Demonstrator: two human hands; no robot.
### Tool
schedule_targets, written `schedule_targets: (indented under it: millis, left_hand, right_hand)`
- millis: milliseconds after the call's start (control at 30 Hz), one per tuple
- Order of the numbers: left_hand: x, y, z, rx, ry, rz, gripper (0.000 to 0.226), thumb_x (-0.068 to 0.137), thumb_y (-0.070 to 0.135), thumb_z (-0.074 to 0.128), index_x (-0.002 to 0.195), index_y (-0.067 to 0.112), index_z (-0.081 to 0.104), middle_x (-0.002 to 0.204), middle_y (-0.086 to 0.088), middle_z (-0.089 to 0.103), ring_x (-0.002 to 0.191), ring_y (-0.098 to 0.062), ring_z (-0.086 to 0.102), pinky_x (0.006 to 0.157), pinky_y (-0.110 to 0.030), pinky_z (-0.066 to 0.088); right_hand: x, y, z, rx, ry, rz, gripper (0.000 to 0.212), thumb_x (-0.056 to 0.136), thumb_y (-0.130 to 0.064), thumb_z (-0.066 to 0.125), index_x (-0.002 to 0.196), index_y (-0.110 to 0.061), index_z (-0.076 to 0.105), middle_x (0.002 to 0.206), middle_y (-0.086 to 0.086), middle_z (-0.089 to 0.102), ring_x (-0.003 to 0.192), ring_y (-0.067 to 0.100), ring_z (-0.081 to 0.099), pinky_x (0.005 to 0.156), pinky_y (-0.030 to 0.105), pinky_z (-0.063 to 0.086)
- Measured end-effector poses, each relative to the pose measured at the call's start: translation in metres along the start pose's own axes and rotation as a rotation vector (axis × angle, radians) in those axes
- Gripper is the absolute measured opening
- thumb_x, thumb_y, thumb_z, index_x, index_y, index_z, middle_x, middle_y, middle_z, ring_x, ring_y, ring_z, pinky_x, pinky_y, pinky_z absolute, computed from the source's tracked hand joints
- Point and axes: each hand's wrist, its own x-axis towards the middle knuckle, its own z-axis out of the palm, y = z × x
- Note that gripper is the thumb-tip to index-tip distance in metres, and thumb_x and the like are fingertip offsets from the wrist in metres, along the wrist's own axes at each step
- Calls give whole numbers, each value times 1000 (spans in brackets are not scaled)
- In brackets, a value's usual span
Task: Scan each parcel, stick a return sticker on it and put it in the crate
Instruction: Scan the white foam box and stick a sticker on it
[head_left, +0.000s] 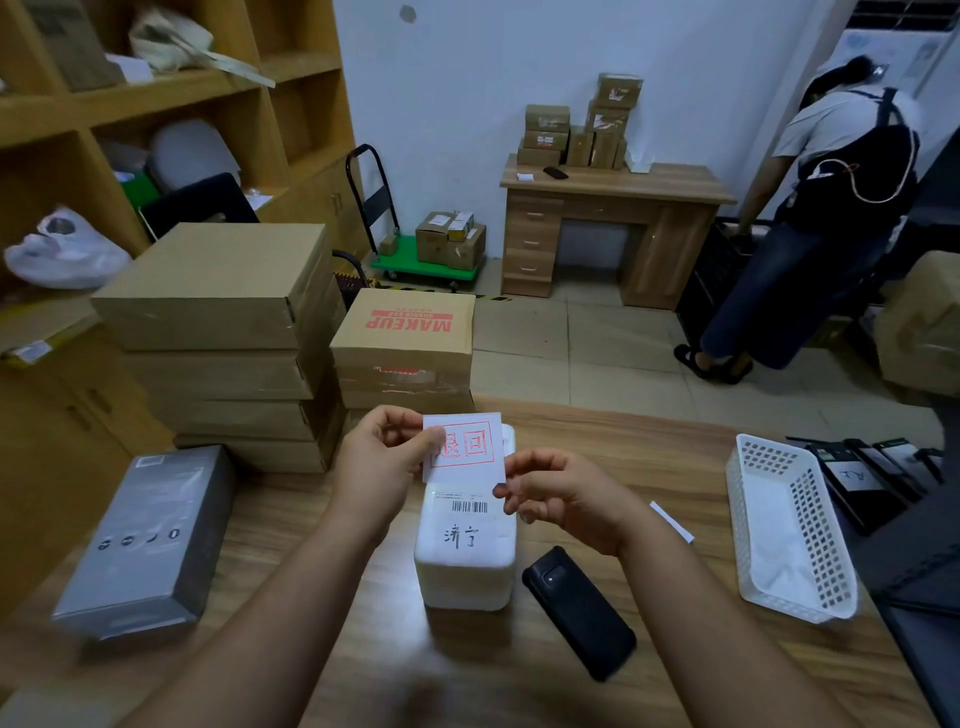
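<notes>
Left hand (382, 457) and right hand (553, 493) pinch opposite edges of the square white red-stamped return sticker (464, 448), held just above the white foam parcel (466, 558), probably readying it to stick. White perforated plastic crate (795, 525) lies well right of that parcel.

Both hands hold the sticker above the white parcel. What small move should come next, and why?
Probably peel the return sticker from its backing. The left hand and right hand each pinch an edge of it, above the white parcel. The parcel lies on the table with its barcode label facing up and no sticker on it yet.
</notes>
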Motion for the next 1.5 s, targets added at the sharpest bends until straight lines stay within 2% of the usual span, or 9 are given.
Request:
schedule_targets:
  millis: [233, 367, 467, 533, 633, 800, 933, 1067, 1500]
  left_hand:
    - [0, 2, -3, 38, 0, 16, 12, 83, 11, 75, 88, 11, 64, 85, -2, 72, 79, -10, 70, 57, -17, 50]
    - [2, 4, -6, 124, -150, 45, 5, 84, 11, 73, 84, 12, 68, 80, 0, 72, 77, -8, 70, 60, -18, 52]
    - [3, 5, -4, 173, -236, 40, 6, 83, 10, 74, 87, 13, 70, 79, 1, 72, 75, -7, 68, 62, -17, 52]
    - [6, 4, -3, 142, -204, 14, 12, 83, 10, 75, 92, 15, 69, 81, 0, 72, 75, -6, 68, 61, -16, 52]
    - [12, 1, -3, 80, -184, -45, 10, 84, 9, 73, 91, 12, 68, 83, -2, 72, 73, -6, 66, 58, -17, 49]
    - [20, 1, -5, 183, -233, 14, 5, 87, 12, 70, 85, 15, 72, 81, 1, 72, 73, -6, 65, 61, -19, 48]
    - [24, 8, -3, 248, -334, 49, 5, 88, 14, 70, 87, 17, 73, 84, 2, 73, 81, -9, 68, 66, -19, 53]
    - [29, 13, 2, 232, -272, 94, 15, 86, 15, 72, 99, 21, 71, 89, 5, 68, 78, -4, 59, 62, -12, 47]
    - [31, 20, 5, 344, -333, 163, 18, 87, 19, 71, 97, 28, 59, 96, 7, 69, 86, -9, 67, 60, -12, 46]
  right_hand:
    - [8, 1, 2, -95, 55, 4, 16, 84, 4, 64, 96, -6, 65, 94, 12, 70, 80, 19, 64, 71, 29, 47]
    - [14, -8, 6, -326, 132, -96, 32, 82, -24, 70, 114, -27, 66, 115, 0, 68, 102, 17, 64, 86, 34, 47]
    - [21, -9, 15, -533, 159, -130, 11, 89, -23, 68, 100, -24, 71, 96, -3, 73, 84, 14, 65, 76, 29, 48]
    - [26, -7, 20, -425, 227, -121, 4, 88, -11, 68, 88, -15, 69, 80, 1, 69, 68, 14, 59, 61, 25, 44]
    - [28, -6, 22, -137, 264, -45, 12, 87, -2, 67, 84, -11, 60, 82, 13, 66, 63, 16, 57, 56, 25, 47]
    - [30, -11, 21, -197, 194, -19, 8, 86, -8, 69, 89, -16, 68, 82, 0, 67, 65, 9, 58, 61, 24, 41]
    - [31, -22, 20, -151, 193, -47, 9, 86, 1, 63, 85, -8, 64, 76, 7, 63, 59, 14, 54, 55, 24, 37]
    - [33, -22, 21, -84, 225, -53, 17, 86, 7, 59, 80, -9, 59, 67, 5, 61, 54, 16, 58, 50, 23, 39]
    - [27, -26, 17, -114, 195, -56, 13, 91, -1, 57, 81, -7, 61, 83, 13, 71, 64, 23, 67, 52, 24, 47]
